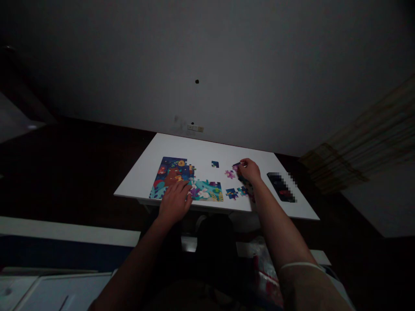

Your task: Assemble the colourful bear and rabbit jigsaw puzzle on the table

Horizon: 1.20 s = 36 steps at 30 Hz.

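My left hand (176, 199) lies flat with its fingers stretched out on the lower part of a partly joined jigsaw puzzle (171, 172), which shows a brown bear and white rabbits. To the right, my right hand (250, 171) has its fingertips pinched on a dark puzzle piece (237, 164). More pieces lie under and around that hand, partly hidden by it. A pink puzzle piece (230, 174) rests just left of the hand. Farther back sits a single blue puzzle piece (215, 164). Nearer the front edge is a blue and yellow puzzle piece (231, 193).
The puzzle is on a white table (197, 149) against a grey wall. At the table's right side lies a dark, partly pixelated flat object (280, 186). A curtain (337, 168) hangs on the right. Below, a clear plastic bag (267, 276) is near my legs.
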Motion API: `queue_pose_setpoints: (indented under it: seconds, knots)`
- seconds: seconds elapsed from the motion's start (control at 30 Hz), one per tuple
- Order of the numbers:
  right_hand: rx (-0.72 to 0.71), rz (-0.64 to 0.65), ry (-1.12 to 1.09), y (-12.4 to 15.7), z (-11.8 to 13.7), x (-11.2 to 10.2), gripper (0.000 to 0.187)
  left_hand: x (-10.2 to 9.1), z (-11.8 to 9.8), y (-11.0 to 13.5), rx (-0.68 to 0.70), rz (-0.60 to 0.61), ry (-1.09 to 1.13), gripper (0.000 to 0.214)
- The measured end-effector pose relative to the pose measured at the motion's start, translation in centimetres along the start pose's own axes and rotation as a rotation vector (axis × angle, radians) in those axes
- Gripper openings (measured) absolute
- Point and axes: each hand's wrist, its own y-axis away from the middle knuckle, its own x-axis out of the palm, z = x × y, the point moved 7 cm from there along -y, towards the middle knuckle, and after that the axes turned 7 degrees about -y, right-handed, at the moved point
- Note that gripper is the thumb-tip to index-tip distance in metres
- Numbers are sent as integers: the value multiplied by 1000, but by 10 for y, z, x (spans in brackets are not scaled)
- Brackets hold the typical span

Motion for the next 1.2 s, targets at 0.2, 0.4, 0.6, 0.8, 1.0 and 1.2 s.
queue_pose_setpoints:
  seconds: [0.2,0.4,0.6,0.8,1.0,1.2]
  knots:
    - [56,69,-189,2,4,12,28,-1,-1,1,-6,12,-3,39]
    - [56,136,-318,12,21,24,38,5,1,1,0,3,3,38]
    - [31,132,-315,11,22,29,29,7,1,2,8,-15,-21,36]
    - [-71,120,-64,15,18,21,36,6,1,3,13,-25,-3,37]
    - [-242,303,291,37,25,19,36,9,2,3,24,-30,-24,36]
    - [-231,413,452,42,28,27,40,13,3,3,26,-30,-17,36]
